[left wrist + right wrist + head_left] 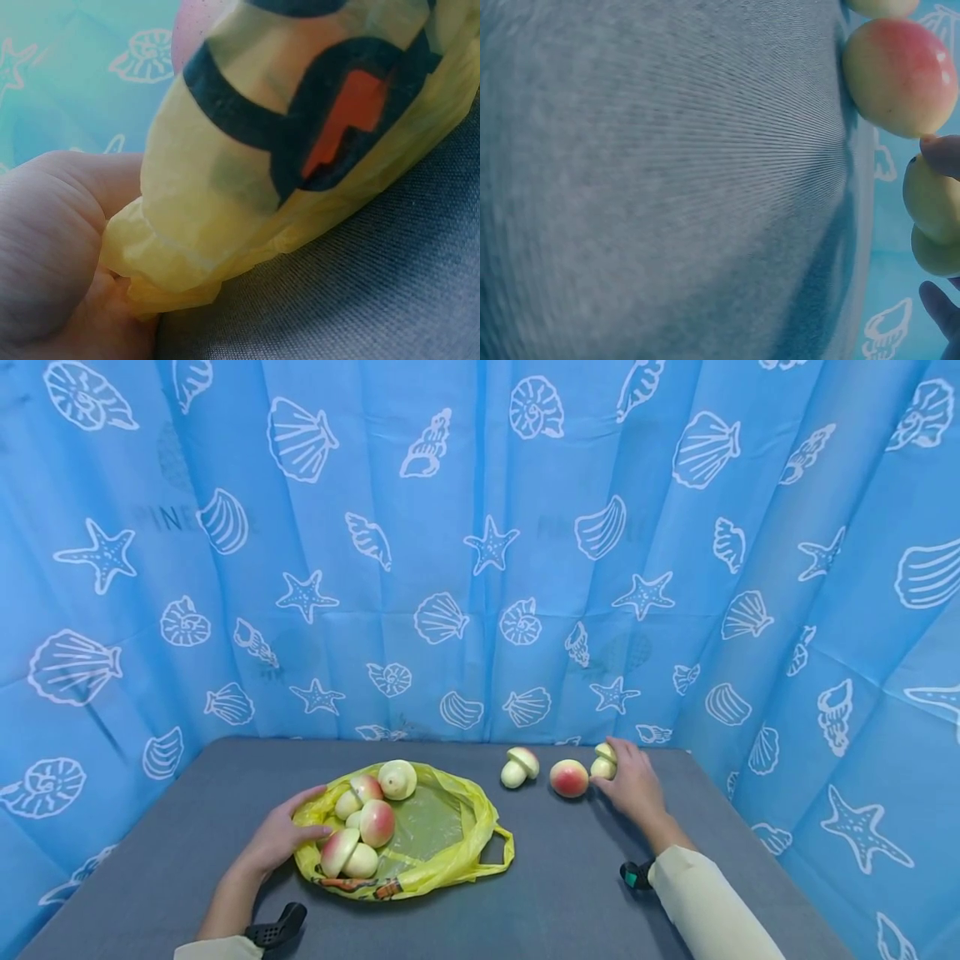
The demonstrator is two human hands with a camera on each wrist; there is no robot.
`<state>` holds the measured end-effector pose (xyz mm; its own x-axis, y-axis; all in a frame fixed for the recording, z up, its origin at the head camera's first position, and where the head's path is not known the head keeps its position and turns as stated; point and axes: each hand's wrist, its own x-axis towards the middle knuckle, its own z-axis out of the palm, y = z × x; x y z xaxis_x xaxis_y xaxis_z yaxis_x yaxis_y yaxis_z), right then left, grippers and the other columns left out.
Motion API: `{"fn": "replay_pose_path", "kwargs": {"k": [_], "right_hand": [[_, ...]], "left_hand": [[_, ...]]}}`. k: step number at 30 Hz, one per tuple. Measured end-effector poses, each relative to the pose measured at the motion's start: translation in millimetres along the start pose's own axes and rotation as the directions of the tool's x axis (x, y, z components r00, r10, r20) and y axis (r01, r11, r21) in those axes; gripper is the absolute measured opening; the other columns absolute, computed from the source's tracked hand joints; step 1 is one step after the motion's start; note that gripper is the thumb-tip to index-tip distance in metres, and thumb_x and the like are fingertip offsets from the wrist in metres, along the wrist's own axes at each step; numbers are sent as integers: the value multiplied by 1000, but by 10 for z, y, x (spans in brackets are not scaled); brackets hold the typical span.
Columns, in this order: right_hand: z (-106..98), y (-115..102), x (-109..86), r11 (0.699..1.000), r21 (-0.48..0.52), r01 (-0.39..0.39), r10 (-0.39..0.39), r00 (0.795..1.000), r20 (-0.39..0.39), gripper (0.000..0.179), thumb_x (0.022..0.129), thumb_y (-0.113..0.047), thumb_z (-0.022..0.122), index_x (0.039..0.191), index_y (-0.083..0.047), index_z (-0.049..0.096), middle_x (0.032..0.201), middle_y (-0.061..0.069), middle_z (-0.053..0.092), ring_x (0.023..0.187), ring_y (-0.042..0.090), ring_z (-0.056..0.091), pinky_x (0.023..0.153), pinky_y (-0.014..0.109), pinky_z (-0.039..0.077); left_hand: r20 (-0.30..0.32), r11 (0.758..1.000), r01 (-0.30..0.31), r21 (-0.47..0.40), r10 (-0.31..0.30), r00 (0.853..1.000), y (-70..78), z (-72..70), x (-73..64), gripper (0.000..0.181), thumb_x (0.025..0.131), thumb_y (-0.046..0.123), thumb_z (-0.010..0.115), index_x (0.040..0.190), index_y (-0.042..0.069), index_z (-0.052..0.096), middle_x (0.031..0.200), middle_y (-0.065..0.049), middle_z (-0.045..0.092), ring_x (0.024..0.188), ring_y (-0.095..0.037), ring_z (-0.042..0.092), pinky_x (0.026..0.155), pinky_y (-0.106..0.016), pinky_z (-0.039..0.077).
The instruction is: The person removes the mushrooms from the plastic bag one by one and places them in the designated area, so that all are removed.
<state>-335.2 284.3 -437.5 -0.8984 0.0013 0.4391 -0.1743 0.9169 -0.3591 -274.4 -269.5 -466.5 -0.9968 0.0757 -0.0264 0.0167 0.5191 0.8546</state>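
My left hand [279, 837] grips the left rim of a yellow plastic bag [474, 827], thumb over the edge; the left wrist view shows bunched plastic [172, 262] between thumb and fingers. Inside the bag's left half lie several toy mushrooms [377, 823] with pink-and-cream caps. At the right, my right hand [637, 783] holds a toy mushroom [602, 762] between thumb and fingers; part of it is hidden by the hand. Just left of that hand sits a round pink-and-cream piece [568, 778], close to the thumb. Farther left another toy mushroom [519, 767] lies on its side.
The grey table [555, 885] carries everything. A blue curtain [480, 610] printed with white shells hangs along its back and sides. The bag's handle loop [508, 852] sticks out to the right over the tabletop.
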Motion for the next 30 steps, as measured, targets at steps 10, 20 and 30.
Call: {"fn": "replay_pose_path", "kwargs": {"k": [10,20,30], "right_hand": [[62,1,-13,1000,-16,-19,20,999,33,74,79,-24,81,140,-3,43,137,25,45,118,45,44,90,63,40],[139,-10,-37,998,-18,-56,58,995,84,74,81,-24,79,141,-4,42,138,25,43,118,44,44,90,63,40],[177,-50,-26,998,-11,-55,56,990,130,74,81,-25,79,142,-3,42,141,25,42,121,44,43,92,65,39]], "left_hand": [[2,1000,-18,-5,18,1000,-11,-5,10,78,84,26,75,149,3,36,152,-29,27,136,-48,23,106,-66,21],[-6,1000,-7,-4,7,1000,-29,12,20,78,85,23,75,149,4,36,152,-29,26,137,-48,22,106,-66,20],[-6,1000,6,-6,-6,1000,-22,13,14,78,85,23,75,149,4,36,152,-29,25,137,-49,22,106,-66,20]]}}
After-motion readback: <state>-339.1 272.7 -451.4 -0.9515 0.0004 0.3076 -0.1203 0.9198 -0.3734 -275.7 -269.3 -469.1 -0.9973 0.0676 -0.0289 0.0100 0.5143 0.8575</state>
